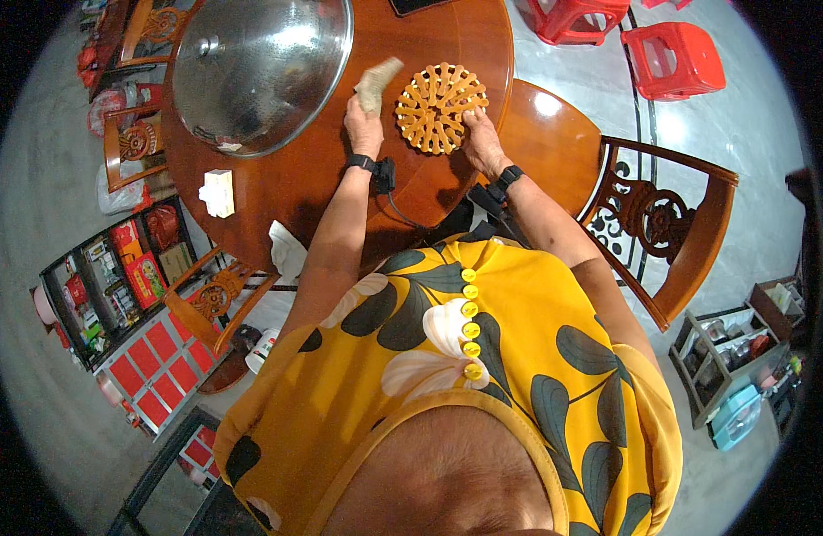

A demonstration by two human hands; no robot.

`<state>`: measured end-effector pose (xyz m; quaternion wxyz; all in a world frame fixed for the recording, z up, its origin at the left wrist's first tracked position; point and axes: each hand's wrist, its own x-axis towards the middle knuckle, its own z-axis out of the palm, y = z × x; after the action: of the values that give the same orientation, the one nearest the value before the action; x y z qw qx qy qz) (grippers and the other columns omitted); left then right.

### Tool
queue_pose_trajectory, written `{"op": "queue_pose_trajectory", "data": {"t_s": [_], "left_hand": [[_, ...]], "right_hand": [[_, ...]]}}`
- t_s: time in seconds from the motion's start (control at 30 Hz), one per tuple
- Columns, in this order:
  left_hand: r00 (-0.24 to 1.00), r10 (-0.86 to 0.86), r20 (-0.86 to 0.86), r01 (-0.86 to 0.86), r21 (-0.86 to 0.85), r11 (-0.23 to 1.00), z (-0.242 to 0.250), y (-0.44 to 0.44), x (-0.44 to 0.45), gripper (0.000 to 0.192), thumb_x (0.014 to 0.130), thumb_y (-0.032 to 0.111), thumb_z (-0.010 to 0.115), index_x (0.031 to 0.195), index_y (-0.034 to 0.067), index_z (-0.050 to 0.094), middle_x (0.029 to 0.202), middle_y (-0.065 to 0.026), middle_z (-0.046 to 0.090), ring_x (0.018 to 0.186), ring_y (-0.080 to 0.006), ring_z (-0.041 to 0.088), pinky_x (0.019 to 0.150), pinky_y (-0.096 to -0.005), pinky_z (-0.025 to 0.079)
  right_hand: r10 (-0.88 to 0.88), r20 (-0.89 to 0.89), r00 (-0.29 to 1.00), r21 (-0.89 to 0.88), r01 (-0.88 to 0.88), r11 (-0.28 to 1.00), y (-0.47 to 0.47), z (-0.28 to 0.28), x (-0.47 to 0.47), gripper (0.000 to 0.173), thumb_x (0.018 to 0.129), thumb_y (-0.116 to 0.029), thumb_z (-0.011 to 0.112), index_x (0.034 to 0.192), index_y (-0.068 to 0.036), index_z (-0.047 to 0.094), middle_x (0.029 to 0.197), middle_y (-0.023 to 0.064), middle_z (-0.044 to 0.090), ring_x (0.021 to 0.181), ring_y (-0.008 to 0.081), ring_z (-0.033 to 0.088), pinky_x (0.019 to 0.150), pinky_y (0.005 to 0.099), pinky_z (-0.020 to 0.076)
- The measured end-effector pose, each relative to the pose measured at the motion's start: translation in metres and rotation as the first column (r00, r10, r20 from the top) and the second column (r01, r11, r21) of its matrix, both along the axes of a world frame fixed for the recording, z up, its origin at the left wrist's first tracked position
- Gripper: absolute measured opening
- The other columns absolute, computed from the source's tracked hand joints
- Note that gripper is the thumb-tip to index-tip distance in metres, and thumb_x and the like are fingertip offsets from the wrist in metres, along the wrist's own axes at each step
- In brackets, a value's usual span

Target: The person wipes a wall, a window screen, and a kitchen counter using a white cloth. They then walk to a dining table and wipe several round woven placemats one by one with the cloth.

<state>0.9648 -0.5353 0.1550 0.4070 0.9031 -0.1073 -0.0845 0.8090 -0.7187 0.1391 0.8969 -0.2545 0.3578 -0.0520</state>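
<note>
My left hand [365,128] holds a crumpled, pale greenish cloth [376,84] that sticks up past the fingers, above the wooden table [411,177]. My right hand [484,139] grips the lower right rim of a round trivet [441,109] made of brown wooden pieces in a radial pattern with pale beads around its edge. The trivet is over the tabletop, to the right of the cloth, and the two appear apart. Whether the trivet is lifted or rests on the wood, I cannot tell. Both wrists wear black straps with small devices, and a cable hangs from the left one.
A large domed metal lid [264,74] covers the table's upper left. A white tissue box [220,193] and a white cloth [287,250] lie near the left edge. A dark flat object [418,5] is at the far edge. Carved wooden chairs [700,234] and red plastic stools [676,61] stand around.
</note>
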Motion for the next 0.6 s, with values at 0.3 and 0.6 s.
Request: {"op": "queue_pose_trajectory", "data": {"t_s": [0.3,0.6], "left_hand": [[0.774,-0.631,-0.051,0.633,0.079,0.770,0.072,-0.031,-0.094,0.079,0.102,0.056,0.050,0.163,0.013,0.024,0.169,-0.0239,0.009,0.156,-0.0388,0.013,0.126,-0.0450,0.015],[0.558,-0.691,-0.459,-0.232,-0.886,0.401,0.120,-0.045,-0.061,0.096,0.098,0.078,0.025,0.155,0.002,0.035,0.154,-0.0147,0.046,0.143,-0.0263,0.043,0.121,-0.0421,0.030]], "right_hand": [[0.184,0.149,0.972,-0.119,-0.167,0.979,0.019,0.073,-0.014,0.040,0.110,-0.017,0.042,0.148,-0.006,0.049,0.145,0.0067,0.055,0.130,0.0188,0.050,0.112,0.0375,0.0399],[0.207,0.199,0.958,-0.135,-0.183,0.974,-0.003,0.131,-0.029,0.037,0.109,-0.016,0.048,0.144,-0.004,0.048,0.129,0.0052,0.064,0.112,0.0148,0.063,0.098,0.0321,0.0526]]}}
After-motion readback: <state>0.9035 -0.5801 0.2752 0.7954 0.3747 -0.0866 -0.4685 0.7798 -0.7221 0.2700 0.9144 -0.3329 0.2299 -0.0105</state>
